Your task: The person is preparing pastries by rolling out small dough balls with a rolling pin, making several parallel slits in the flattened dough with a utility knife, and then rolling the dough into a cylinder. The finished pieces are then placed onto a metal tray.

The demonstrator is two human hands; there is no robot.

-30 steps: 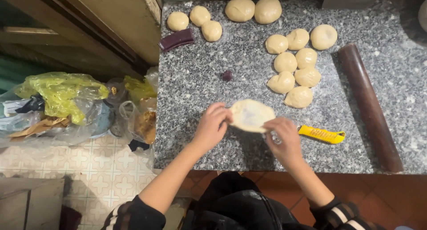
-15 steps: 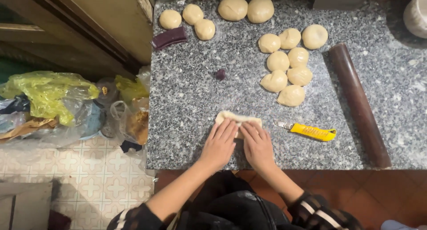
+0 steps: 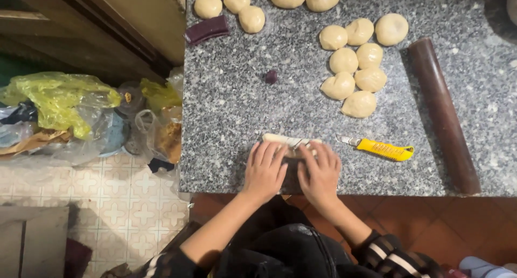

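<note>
Both hands lie flat, palms down, on a rolled piece of dough [image 3: 285, 140] near the front edge of the speckled grey stone bench [image 3: 231, 111]. The left hand [image 3: 265, 169] covers the left part of the roll, fingers stretched out and close together, tips reaching its far side. The right hand [image 3: 321, 173] sits just beside it, touching the right part in the same way. Neither grip closes around anything; the fingers are spread flat and press on top of the dough, which shows as a pale strip past the fingertips.

Just to the right of the right hand lies a yellow-handled knife [image 3: 382, 149], its short blade pointing toward the dough, not touched. Further right, a long dark rolling pin [image 3: 442, 112] rests at a slant. Behind the hands a cluster of dough balls [image 3: 353, 68] sits in the middle of the bench, with more at the far edge. A small purple lump [image 3: 271, 76] lies alone, and a purple block [image 3: 207, 29] sits near the far left corner. On the tiled floor [image 3: 124, 202] to the left are plastic bags [image 3: 59, 97].
</note>
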